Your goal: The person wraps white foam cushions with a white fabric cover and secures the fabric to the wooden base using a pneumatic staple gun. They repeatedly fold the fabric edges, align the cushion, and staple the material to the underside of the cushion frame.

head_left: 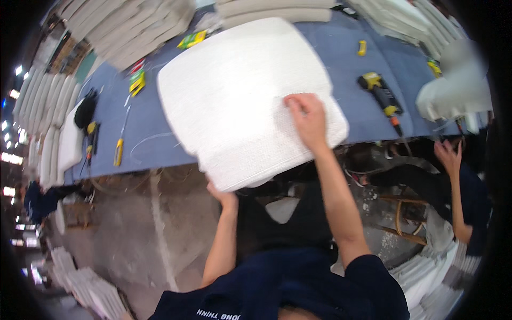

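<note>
A large white seat cushion (240, 85) with rounded corners lies in front of me on the blue-covered table, its near edge jutting past the table's front. My left hand (223, 197) grips the cushion's near left corner, with part of the fingers hidden beneath it. Over the right part of the cushion, my right hand (308, 118) is closed, thumb and fingertips drawn together near the surface. Whatever the right fingertips hold, if anything, is too small to make out.
A yellow-black power tool (383, 98) and a yellow cutter (362, 48) lie right on the table (341, 58). A yellow-handled screwdriver (119, 149) and another power tool (92, 140) lie left. Cushion stacks (128, 26) line the back. A co-worker's hand (449, 157) is at right.
</note>
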### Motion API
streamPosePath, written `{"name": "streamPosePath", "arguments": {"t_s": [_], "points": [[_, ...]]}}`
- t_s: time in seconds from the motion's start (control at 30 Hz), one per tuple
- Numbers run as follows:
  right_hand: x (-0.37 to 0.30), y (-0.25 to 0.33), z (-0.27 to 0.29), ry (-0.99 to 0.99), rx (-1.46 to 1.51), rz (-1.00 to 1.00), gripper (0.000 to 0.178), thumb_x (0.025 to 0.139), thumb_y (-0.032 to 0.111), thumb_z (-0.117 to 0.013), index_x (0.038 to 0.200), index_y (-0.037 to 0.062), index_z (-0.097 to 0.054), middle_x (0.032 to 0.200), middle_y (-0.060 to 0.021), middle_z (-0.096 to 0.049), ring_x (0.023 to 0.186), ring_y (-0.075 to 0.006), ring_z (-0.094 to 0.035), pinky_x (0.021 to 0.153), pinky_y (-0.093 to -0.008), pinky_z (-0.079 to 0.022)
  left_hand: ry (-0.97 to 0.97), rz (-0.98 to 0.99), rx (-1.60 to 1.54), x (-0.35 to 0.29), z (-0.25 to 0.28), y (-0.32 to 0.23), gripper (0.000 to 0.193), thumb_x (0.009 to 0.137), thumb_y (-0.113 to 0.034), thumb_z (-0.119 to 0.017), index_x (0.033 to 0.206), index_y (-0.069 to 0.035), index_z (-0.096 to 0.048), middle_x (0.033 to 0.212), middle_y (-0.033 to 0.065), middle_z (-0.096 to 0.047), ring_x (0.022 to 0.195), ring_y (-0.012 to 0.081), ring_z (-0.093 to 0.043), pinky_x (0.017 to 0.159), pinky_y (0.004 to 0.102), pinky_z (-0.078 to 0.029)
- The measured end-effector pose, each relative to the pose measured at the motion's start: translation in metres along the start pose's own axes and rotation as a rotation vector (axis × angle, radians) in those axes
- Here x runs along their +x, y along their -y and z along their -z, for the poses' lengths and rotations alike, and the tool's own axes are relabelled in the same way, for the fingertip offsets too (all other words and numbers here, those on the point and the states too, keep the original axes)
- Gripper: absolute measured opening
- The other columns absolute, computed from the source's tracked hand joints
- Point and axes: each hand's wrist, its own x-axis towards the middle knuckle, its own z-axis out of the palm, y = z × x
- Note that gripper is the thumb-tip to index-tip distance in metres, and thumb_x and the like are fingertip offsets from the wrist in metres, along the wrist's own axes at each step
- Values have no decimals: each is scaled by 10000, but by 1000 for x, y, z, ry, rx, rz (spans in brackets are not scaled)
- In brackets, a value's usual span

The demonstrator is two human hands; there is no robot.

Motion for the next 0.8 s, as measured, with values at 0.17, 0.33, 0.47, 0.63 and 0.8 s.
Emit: {"name": "streamPosePath", "arguments": {"t_s": [0.17,0.33,0.47,0.63,0.8], "points": [[2,-6,29,-18,-23,16,146,950,168,-689,1023,74,-772,1153,-108,-767,1159,-316,-660,1022,-446,-495,86,272,-134,-1,-13,-51,240,1058,-96,-552,1189,47,-694,1064,108,-734,867,188,-711,664,326,-549],[-21,-39,96,-238,-525,-317,322,967,330,-709,1159,72,-714,1210,-141,-725,1220,-361,-604,1019,-490,-469,171,301,-97,16,0,-27,204,1084,-163,-532,1159,-18,-654,944,67,-693,697,153,-608,539,291,-398],[-70,-39,98,-162,-79,-676,417,1000,435,-676,1112,34,-665,1127,-199,-700,1116,-405,-617,934,-492,-488,231,523,-179,19,3,-69,389,1088,-320,-536,1376,-70,-616,1137,90,-734,856,230,-699,657,347,-530],[-145,6,78,-260,115,-632,416,1074,445,-594,1100,29,-607,992,-108,-659,937,-267,-637,836,-418,-504,268,746,-301,60,75,-109,562,1042,-509,-568,1493,-174,-572,1412,75,-665,1180,302,-685,884,459,-608],[-162,-14,83,-266,723,-1168,403,1115,515,-491,1142,141,-638,970,16,-629,883,-112,-611,779,-326,-497,196,818,-300,73,86,-79,652,1045,-578,-523,1568,-190,-501,1554,90,-568,1372,335,-582,1087,548,-526]]}}
